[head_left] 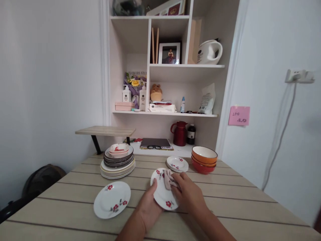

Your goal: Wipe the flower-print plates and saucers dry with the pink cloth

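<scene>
My left hand grips the left edge of a white plate with red flowers, thumb on top and the other fingers underneath. The plate is held tilted over the table. In my right hand a bunched pinkish cloth presses against the plate's upper face. To the left, another flowered plate lies alone on the table. A short stack of small flowered plates sits just beyond my right hand.
On the slatted table, a tall stack of plates topped by square dishes stands back left. Orange and red bowls are nested back right. Behind stand a red jug, a dark bottle and a laptop.
</scene>
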`<action>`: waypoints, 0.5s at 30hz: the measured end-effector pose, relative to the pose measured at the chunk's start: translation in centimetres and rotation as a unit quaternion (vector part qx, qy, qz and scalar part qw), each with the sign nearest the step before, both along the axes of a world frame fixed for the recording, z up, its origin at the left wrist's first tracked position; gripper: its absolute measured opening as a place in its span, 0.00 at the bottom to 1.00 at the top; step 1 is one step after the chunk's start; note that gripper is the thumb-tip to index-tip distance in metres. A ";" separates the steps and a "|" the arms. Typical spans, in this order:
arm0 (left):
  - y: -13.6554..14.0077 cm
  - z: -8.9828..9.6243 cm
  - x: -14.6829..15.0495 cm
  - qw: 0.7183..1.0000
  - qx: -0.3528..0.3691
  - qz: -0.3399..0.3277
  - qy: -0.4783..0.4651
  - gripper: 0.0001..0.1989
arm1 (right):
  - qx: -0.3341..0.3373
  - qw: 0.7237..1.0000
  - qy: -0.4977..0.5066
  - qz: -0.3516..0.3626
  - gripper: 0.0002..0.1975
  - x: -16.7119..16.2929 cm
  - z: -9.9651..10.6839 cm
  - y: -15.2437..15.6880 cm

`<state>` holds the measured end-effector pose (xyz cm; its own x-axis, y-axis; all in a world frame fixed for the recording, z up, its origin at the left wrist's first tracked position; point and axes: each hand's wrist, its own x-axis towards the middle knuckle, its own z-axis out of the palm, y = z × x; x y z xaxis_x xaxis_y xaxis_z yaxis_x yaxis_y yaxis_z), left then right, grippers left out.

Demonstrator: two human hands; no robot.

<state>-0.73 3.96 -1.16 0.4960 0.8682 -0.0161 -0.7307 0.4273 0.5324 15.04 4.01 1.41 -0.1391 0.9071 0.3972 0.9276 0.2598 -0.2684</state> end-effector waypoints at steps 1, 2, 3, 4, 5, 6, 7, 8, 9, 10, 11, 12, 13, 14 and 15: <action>0.2 0.1 -0.3 1.000 0.002 0.019 -0.008 0.24 | -0.003 1.000 -0.005 0.005 0.14 0.0 0.0 0.0; 0.4 0.1 -0.6 0.999 0.002 0.041 -0.013 0.24 | -0.005 1.000 -0.009 0.013 0.14 -0.1 0.0 -0.2; 0.5 0.1 -0.8 0.998 0.002 0.063 -0.016 0.24 | -0.007 1.000 -0.013 0.024 0.14 -0.4 0.0 -0.4; 0.7 0.1 -1.1 0.996 0.001 0.082 -0.018 0.24 | -0.008 0.999 -0.015 0.038 0.14 -0.7 0.0 -0.7; 0.8 0.1 -1.2 0.995 -0.001 0.098 -0.018 0.24 | -0.009 0.998 -0.015 0.054 0.14 -1.1 0.0 -1.0; 0.8 0.1 -1.3 0.994 -0.005 0.108 -0.017 0.23 | -0.010 0.997 -0.013 0.070 0.14 -1.5 0.0 -1.4; 0.8 0.0 -1.3 0.994 -0.012 0.111 -0.013 0.22 | -0.011 0.996 -0.009 0.087 0.13 -1.9 -0.1 -1.7; 0.8 -0.1 -1.3 0.994 -0.021 0.107 -0.006 0.22 | -0.011 0.995 -0.004 0.101 0.13 -2.2 -0.1 -2.1; 0.7 -0.2 -1.2 0.995 -0.031 0.096 0.004 0.21 | -0.010 0.994 0.001 0.111 0.11 -2.6 -0.2 -2.3; 0.6 -0.3 -1.0 0.996 -0.041 0.083 0.013 0.20 | -0.008 0.993 0.006 0.118 0.10 -2.8 -0.2 -2.5; 0.5 -0.4 -0.7 0.996 -0.048 0.067 0.018 0.19 | -0.004 0.993 0.011 0.121 0.10 -2.9 -0.2 -2.5; 0.4 -0.5 -0.5 0.997 -0.050 0.050 0.019 0.18 | 0.000 0.993 0.016 0.120 0.10 -3.0 -0.2 -2.4; 0.3 -0.6 -0.2 0.998 -0.048 0.033 0.017 0.18 | 0.005 0.993 0.019 0.115 0.11 -2.9 -0.2 -2.2; 0.2 -0.6 0.0 0.999 -0.044 0.017 0.014 0.18 | 0.009 0.994 0.021 0.104 0.12 -2.7 -0.2 -2.0; 0.1 -0.7 0.2 0.999 -0.039 0.004 0.011 0.18 | 0.011 0.996 0.020 0.088 0.13 -2.4 -0.1 -1.6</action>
<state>-0.49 4.05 -1.84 0.4877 0.8678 -0.0948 -0.7234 0.4625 0.5127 12.61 2.41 1.28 -0.2777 0.8613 0.4255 0.8560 0.4229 -0.2974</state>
